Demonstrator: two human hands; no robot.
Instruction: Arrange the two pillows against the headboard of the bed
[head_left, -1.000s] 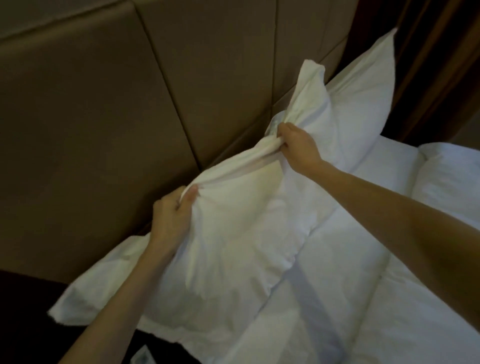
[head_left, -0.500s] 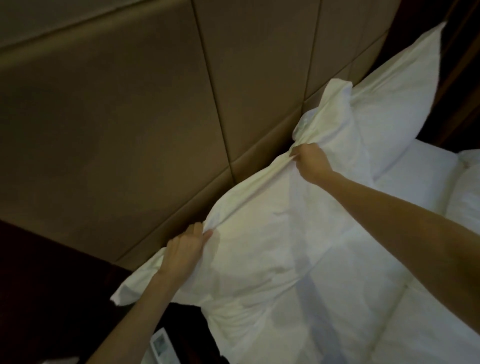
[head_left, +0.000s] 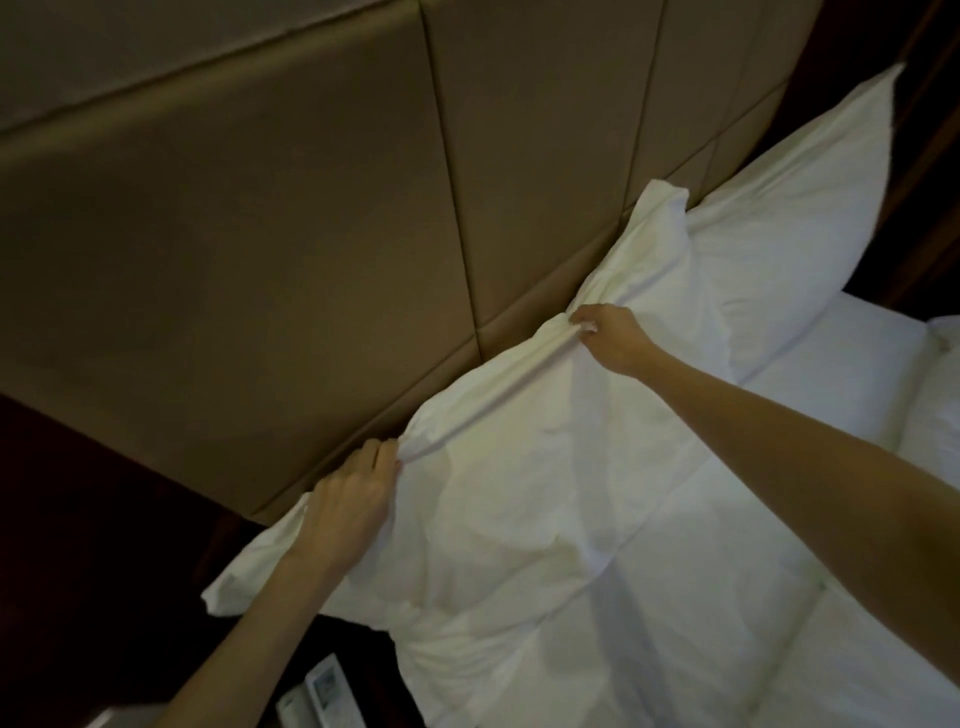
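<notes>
While most of the view is taken up by the padded tan headboard, its top and left ends run out of frame and the dim light flattens its seams. White bedding fills the lower right, cut off by the right and bottom edges; folds hard to separate from the pillows. Near pillow lies long edge along the base of the headboard, touching it, its left corner hanging off past the bed edge over the dark area. Far pillow stands tilted against the headboard further right, its lower part hidden behind the near pillow's raised corner; the top tip is close to the dark curtain, contact there unclear. Another white bulge at the right edge is cut off, cannot tell what it is.

Left hand is closed, pinching a bunch of the near pillow's top edge at its left part, knuckles just beside the headboard; fingertips buried in fabric. Right hand is closed too, gripping the same top edge further right, fabric ridge stretched taut between the two hands. Both forearms enter from the bottom and right edges, elbows out of frame.

Bottom left is very dark; a small pale remote-like thing with a screen lies there beside the bed, partly cut off, details unreadable.
</notes>
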